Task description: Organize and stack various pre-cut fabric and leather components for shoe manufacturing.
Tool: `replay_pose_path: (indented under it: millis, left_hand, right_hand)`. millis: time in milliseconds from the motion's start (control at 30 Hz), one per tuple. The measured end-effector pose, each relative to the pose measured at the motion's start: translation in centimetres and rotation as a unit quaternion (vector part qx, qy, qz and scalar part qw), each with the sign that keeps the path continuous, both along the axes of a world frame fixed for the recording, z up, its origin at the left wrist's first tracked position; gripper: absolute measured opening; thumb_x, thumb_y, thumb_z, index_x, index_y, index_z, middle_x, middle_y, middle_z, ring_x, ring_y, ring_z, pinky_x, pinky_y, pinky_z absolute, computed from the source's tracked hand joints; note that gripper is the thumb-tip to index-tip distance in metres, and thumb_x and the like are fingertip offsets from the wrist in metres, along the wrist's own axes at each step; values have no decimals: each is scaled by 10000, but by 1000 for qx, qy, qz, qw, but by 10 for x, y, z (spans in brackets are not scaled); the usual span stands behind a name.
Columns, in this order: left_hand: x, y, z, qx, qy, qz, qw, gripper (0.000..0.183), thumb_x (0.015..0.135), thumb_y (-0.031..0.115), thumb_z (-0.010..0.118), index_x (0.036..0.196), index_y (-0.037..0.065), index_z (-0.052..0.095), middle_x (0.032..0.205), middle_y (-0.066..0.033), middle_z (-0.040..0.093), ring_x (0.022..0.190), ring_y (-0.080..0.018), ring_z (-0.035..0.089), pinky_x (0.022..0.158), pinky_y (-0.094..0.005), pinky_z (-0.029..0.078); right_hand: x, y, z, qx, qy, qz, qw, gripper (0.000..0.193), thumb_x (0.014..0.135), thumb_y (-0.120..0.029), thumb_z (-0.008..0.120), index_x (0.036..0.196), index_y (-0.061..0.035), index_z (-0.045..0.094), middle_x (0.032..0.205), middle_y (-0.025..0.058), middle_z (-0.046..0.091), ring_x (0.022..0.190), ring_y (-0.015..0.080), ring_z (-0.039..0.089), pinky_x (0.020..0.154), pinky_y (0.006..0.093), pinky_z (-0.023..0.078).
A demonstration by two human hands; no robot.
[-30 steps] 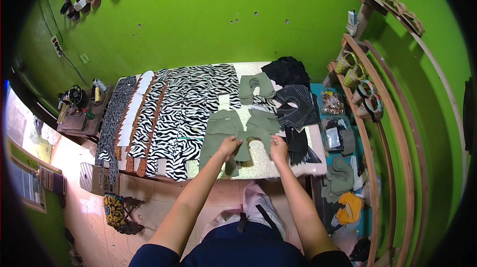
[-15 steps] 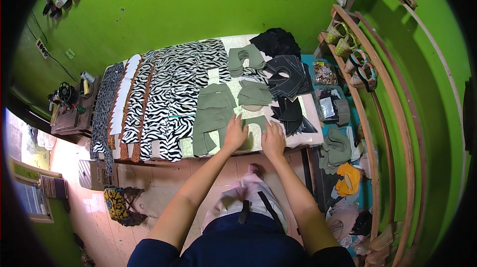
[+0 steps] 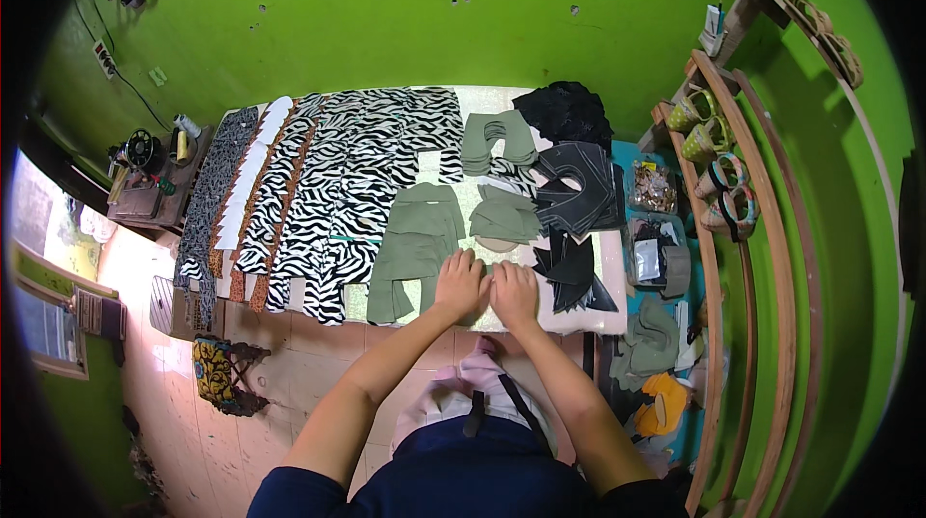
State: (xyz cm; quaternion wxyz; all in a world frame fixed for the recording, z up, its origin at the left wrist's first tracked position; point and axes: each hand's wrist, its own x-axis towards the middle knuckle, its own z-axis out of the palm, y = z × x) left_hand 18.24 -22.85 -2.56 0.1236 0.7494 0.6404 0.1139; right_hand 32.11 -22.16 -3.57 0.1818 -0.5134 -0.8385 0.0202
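Side by side at the table's near edge, my left hand (image 3: 461,285) and my right hand (image 3: 514,293) have their fingers curled down over a small olive-green cut piece (image 3: 488,269). Most of that piece is hidden under the fingers. Left of my left hand lie overlapping olive-green cut pieces (image 3: 417,229). Beyond my hands is a pile of curved olive-green pieces (image 3: 504,214), with a stack of U-shaped ones (image 3: 497,140) farther back. Black pointed pieces (image 3: 567,272) lie just right of my right hand.
Rows of zebra-print pieces (image 3: 362,161) cover the table's left half. Black cut pieces (image 3: 579,185) and a black heap (image 3: 569,113) fill the back right. A wooden rack (image 3: 748,229) with sandals stands at the right. A patterned stool (image 3: 217,373) sits on the floor at left.
My hands have come closer together over the small green piece, which was spread between them before. The view has shifted slightly, so the table sits a little lower.
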Motion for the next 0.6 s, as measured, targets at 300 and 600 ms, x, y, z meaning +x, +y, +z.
replay_pose_path:
  millis: [300, 600]
  left_hand:
    - [6, 72, 12, 16, -50, 95, 994, 396, 806, 261, 541, 1123, 37, 462, 1107, -174, 477, 967, -321, 516, 813, -399, 425]
    - [5, 85, 10, 66, -72, 110, 989, 501, 721, 165, 607, 1176, 70, 420, 1142, -149, 446, 979, -302, 500, 823, -396, 406]
  right_hand:
    - [6, 99, 9, -31, 49, -131, 990, 405, 738, -214, 613, 1092, -64, 486, 971, 92, 533, 934, 257, 511, 803, 366, 381]
    - [13, 107, 19, -11, 107, -16, 994, 100, 721, -109, 604, 798, -91, 544, 857, 62, 520, 865, 255, 498, 739, 365, 382]
